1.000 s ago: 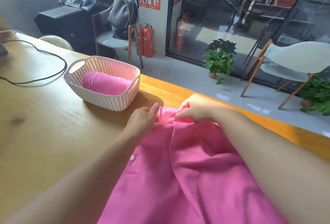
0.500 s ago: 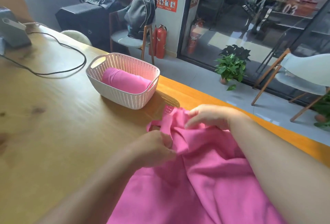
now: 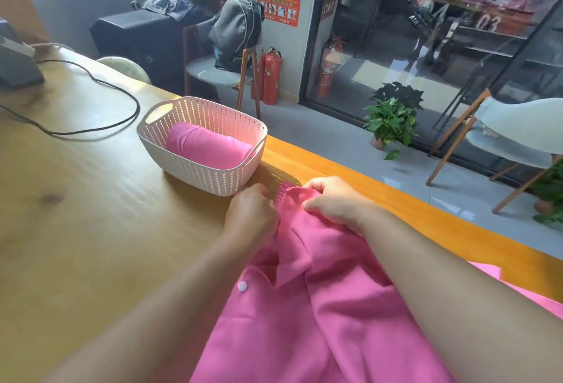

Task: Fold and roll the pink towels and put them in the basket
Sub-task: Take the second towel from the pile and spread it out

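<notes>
The towel point(image 3: 320, 306) lies rumpled on the table point(image 3: 91, 215), its far edge now drawn closer to the basket point(image 3: 201, 169). The left hand point(image 3: 251, 215) has moved forward, pinching that edge; the right hand point(image 3: 335, 199) still clutches it. A roll point(image 3: 210, 147) sits in the basket.

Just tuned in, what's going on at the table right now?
A person is working on a loose pink towel spread on the wooden table. The left hand and the right hand both grip the towel's far edge, close together, just in front of the white basket. One rolled pink towel already lies in the basket. The towel in hand is rumpled and not yet folded or rolled.
</notes>
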Demonstrator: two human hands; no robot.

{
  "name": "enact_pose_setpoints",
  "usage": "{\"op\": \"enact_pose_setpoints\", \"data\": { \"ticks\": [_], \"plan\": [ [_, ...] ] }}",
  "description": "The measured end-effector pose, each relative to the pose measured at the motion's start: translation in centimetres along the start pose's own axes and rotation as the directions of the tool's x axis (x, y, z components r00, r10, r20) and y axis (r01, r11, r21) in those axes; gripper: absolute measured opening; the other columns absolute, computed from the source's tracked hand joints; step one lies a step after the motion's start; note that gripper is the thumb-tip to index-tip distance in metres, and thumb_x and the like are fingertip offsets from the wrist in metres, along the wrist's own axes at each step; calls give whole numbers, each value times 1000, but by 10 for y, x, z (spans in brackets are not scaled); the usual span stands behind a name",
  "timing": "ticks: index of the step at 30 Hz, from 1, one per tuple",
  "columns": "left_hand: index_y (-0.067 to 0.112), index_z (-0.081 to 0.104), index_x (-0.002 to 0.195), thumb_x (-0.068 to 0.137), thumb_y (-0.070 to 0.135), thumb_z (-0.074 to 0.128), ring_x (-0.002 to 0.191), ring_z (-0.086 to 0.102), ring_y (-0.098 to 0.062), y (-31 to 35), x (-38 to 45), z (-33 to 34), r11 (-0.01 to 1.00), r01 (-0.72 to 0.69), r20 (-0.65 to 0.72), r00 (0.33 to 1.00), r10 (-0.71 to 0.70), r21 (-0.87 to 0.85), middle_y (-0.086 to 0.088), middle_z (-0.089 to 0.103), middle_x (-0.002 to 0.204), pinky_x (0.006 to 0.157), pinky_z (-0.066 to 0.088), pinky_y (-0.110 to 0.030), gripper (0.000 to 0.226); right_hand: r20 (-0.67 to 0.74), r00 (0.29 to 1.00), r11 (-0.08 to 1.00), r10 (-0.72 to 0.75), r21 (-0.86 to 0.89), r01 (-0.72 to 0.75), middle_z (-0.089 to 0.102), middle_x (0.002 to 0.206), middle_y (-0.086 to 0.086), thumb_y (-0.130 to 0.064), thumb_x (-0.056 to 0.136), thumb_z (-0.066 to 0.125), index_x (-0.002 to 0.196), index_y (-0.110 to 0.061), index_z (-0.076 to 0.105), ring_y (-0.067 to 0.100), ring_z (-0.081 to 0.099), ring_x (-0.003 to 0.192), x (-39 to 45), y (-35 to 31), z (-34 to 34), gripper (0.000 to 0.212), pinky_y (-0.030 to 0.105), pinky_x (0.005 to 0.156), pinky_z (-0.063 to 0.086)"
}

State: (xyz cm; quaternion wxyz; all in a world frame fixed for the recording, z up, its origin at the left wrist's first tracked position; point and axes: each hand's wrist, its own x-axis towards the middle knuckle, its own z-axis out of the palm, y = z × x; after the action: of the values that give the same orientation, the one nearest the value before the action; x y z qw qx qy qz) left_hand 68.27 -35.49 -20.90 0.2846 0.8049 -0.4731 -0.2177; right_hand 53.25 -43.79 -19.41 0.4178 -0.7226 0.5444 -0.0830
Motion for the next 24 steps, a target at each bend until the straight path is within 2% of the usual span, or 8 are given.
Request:
{"op": "enact_pose_setpoints", "data": {
  "ticks": [2,4,9,11,13,17,20,24],
  "plan": [
    [7,64,115,90,25,59,109,59,-34,7,22,7,999,18,51,999,-19,29,-14,66,114,89,46,-33,31,-41,999,998,26,65,-24,64,60,-7,-16,75,70,78,-23,71,12,51,49,3,1,-1,8,22,47,38],
    [8,68,106,88,32,62,100,64,-33,10,40,14,998,29,104,994,-36,64,-13,69,107,88,53,-37,31,-50,999,994,13,107,-7,60,55,-5,-23,76,70,78,-22,73,15,46,48,5,3,-1,3,22,45,33],
    [9,68,96,87,32,62,84,66,-30,15,61,19,977,41,225,970,-88,208,-10,67,100,61,53,-32,26,-30,1000,979,-9,201,15,61,58,1,-10,75,68,82,-20,74,18,48,46,3,11,-8,13,23,42,35],
    [15,69,89,86,31,63,74,67,-28,16,60,21,996,42,230,971,-58,76,-6,66,87,50,52,-29,17,8,1000,960,-29,280,25,65,62,5,-7,76,70,84,-16,73,18,54,50,1,12,-11,13,23,43,37],
    [18,64,76,85,23,65,56,57,-18,18,57,22,977,63,217,976,-18,-205,-1,60,67,42,42,-20,11,0,998,949,-58,309,55,66,63,0,-19,80,74,81,-17,74,14,56,53,-1,10,-12,2,23,46,38],
    [16,58,79,82,0,64,51,50,-14,22,52,19,778,167,241,970,-21,-605,-4,60,67,49,39,-20,18,-104,992,961,-76,258,101,64,63,-15,-24,81,74,81,-25,75,8,53,53,2,7,-12,1,23,50,40],
    [13,65,95,82,-6,65,69,59,-21,26,48,14,661,212,268,963,-17,-720,-16,69,92,65,44,-28,23,-120,988,950,-93,285,124,66,65,-9,-22,82,75,78,-24,76,7,52,52,2,3,-13,4,20,49,39],
    [7,72,101,84,5,71,52,60,-12,24,43,9,584,252,323,946,18,-771,-6,71,71,50,46,-20,17,-153,986,926,-69,358,121,71,68,-7,-34,86,73,77,-30,76,10,62,58,5,-6,-17,11,27,55,49]
  ]
}}
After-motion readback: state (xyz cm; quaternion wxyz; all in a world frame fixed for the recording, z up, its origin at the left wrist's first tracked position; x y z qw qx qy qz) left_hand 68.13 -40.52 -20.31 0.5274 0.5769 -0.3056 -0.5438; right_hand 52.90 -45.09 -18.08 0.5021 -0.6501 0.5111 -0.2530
